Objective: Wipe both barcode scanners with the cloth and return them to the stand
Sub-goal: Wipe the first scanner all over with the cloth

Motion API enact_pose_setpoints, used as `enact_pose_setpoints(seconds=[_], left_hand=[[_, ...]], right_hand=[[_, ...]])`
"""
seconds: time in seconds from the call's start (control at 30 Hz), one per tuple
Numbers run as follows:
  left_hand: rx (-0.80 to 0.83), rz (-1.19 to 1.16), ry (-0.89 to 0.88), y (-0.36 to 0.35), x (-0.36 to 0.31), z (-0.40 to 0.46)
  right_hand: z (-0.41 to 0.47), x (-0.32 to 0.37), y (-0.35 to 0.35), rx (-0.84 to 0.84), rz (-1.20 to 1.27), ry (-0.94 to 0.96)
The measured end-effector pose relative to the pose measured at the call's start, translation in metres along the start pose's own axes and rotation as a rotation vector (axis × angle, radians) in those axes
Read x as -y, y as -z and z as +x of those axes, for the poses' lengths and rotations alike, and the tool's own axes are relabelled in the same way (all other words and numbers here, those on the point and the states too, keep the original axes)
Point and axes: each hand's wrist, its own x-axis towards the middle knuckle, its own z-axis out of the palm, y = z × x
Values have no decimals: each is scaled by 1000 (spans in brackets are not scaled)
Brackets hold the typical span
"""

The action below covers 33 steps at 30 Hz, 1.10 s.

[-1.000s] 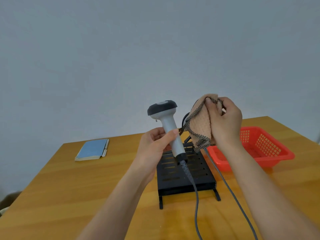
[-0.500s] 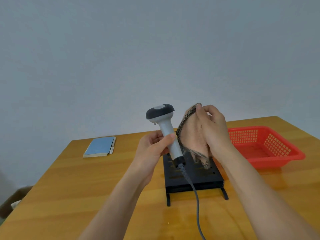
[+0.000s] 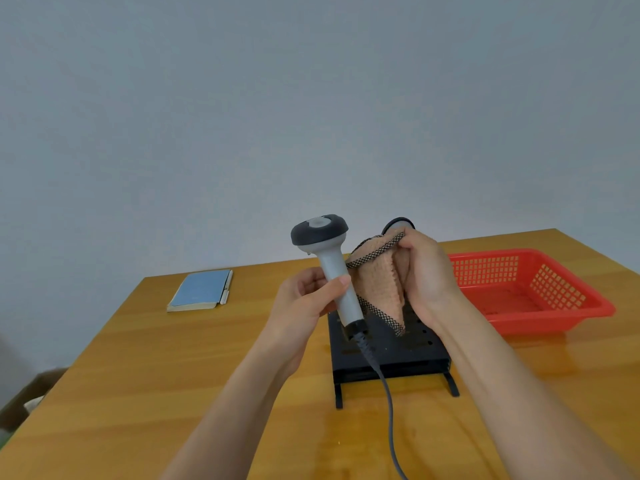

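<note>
- Left hand point(image 3: 304, 299) grips a scanner point(image 3: 327, 261) by its grey handle, thumb laid across the front. Scanner is upright, dark head at top, held above the stand point(image 3: 388, 348). Its grey cable point(image 3: 389, 403) runs down from the handle base, past the stand's front edge, and off the bottom of the view.
- Right hand point(image 3: 427, 271) holds the cloth point(image 3: 379, 282), fingers curled round its upper edge. Cloth hangs bunched just beside the handle; its checked hem looks to touch the handle on the right side, though contact cannot be confirmed.
- Second scanner point(image 3: 398, 223): only a dark rounded head shows behind the cloth and right hand. Whether it sits in the stand cannot be told from this view.
- Stand is black, slotted, on the table point(image 3: 138, 375), directly under both hands.
- Also on the table: a blue notebook point(image 3: 201, 289) well to the left, a red basket point(image 3: 526, 289) to the right of the stand.
- Assessment of progress: wiping of the held scanner appears to be in hand, with cloth at the handle. How much of it has been covered cannot be judged.
- Outstanding, as far as visible: finish this wipe, seat the scanner back in the stand, and deal with the second scanner if not yet wiped.
- Risk noted: trailing cable may snag the stand on return.
</note>
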Motion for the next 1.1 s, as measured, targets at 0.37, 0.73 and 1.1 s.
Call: enact_pose_setpoints(seconds=[0.37,0.73,1.1], left_hand=[[9,9,6,2,9,0],[-19,-56,42,-5,9,1],[-64,-59,45,-13,10,0]], right_hand=[[1,-15,4,-183,-259,81],[-7,-17,-5,19,-236,383],[-10,-22,-9,53,-380,606]])
